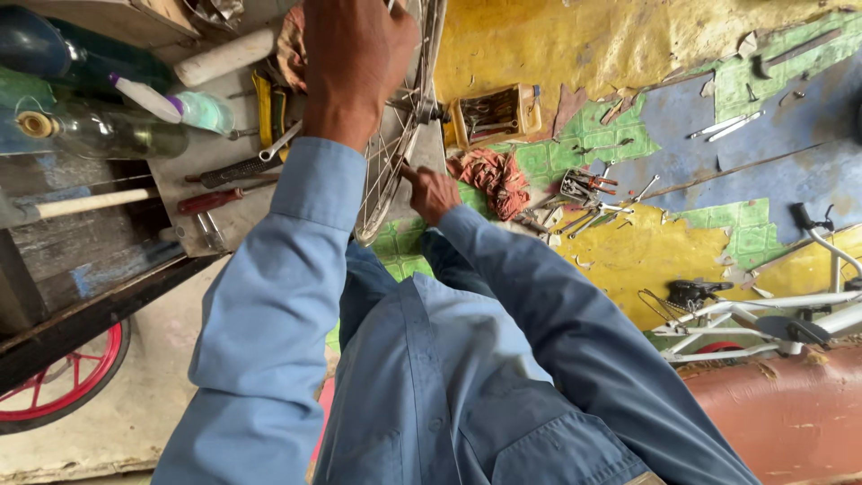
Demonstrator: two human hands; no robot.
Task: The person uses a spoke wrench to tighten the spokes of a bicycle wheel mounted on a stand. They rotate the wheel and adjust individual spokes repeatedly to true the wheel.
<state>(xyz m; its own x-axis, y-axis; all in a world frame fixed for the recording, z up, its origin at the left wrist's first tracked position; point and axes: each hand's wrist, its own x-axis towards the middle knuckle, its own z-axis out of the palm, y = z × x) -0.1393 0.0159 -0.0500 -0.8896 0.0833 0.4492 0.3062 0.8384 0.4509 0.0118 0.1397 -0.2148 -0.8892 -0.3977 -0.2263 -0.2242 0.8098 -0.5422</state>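
We see the left hand (pixel 355 63) raised high, back to cam, fingers curled over the top rim of a spoked bike wheel (pixel 400 135) held upright betw. the arms. Right hand (pixel 433 193) lower, fingers pinched tog. at the spokes near the bottom rim; can't tell if a tool is in it. Wheel sits center-top, hub just left of a small yellow box w/ tools (pixel 494 115). Red rag (pixel 496 178) beside right hand. Wrenches (pixel 584 202) scattered on painted floor. Bottles (pixel 108 130) left on bench; white bike frame (pixel 772 314) far right.
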